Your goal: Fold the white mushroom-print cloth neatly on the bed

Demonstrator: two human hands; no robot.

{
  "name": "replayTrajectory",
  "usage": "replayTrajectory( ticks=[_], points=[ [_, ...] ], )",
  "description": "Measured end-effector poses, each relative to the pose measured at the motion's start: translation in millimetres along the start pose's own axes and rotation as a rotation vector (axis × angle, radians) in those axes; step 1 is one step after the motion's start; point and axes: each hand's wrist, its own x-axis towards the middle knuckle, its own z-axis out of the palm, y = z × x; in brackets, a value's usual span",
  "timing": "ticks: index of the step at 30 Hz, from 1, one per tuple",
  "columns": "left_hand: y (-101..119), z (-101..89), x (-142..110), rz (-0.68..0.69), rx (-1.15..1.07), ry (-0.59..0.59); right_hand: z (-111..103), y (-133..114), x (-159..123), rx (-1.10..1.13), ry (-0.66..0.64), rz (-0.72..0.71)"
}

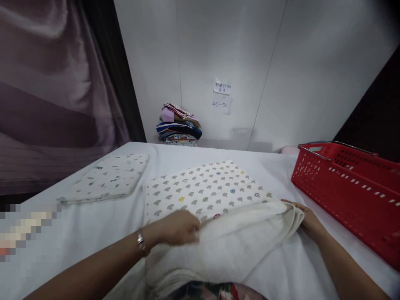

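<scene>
A white cloth printed with grey mushroom shapes lies spread in front of me, its near part folded over so the plain cream underside shows. My right hand grips the folded edge at the cloth's right corner, fingers partly hidden behind the layers. Over the middle of the fold, my left hand is closed and slightly blurred, with a silver bracelet on the wrist. Its fingertips are at the cloth's edge, but whether they pinch it I cannot tell. The near end of the cloth bunches against my body.
A folded white cloth with small prints lies at the left of the white-covered table. On the right stands a red plastic basket. A stack of folded fabrics sits by the back wall, near paper labels. A curtain hangs left.
</scene>
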Motion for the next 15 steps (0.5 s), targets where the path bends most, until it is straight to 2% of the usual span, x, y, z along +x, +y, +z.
replayTrajectory(
  ticks=[2, 3, 4, 5, 7, 9, 10, 11, 12, 15],
  points=[
    [15, -0.2, -20, 0.071, -0.276, -0.313, -1, -1, 1, 0.012, -0.029, 0.004],
    [16, -2.0, -26, 0.08, -0.365, -0.388, -2, -3, 2, 0.011, -0.05, 0.006],
    [12, -5.0, -29, 0.07, -0.41, -0.382, -3, -6, 3, 0.004, -0.078, 0.016],
    [3, -9.0, -28, 0.041, -0.399, -0.293, -4, -9, 6, -0.004, -0.104, 0.038],
    [-31, -18.3, -17, -0.076, -0.251, 0.043, -6, -18, 13, -0.022, -0.136, 0.113],
    [-78, -26.4, -1, -0.311, -0.061, 0.378, -8, -28, 24, -0.07, -0.141, 0.17],
    [-103, -29.4, 7, -0.441, 0.027, 0.503, -7, -33, 31, -0.118, -0.137, 0.177],
    [-127, -31.8, 13, -0.557, 0.108, 0.58, -5, -38, 38, -0.186, -0.135, 0.179],
    [-149, -33.9, 18, -0.653, 0.167, 0.607, -1, -43, 46, -0.271, -0.14, 0.18],
    [-191, -41.3, 27, -0.832, 0.219, 0.601, 21, -57, 70, -0.549, -0.148, 0.166]
  ],
)
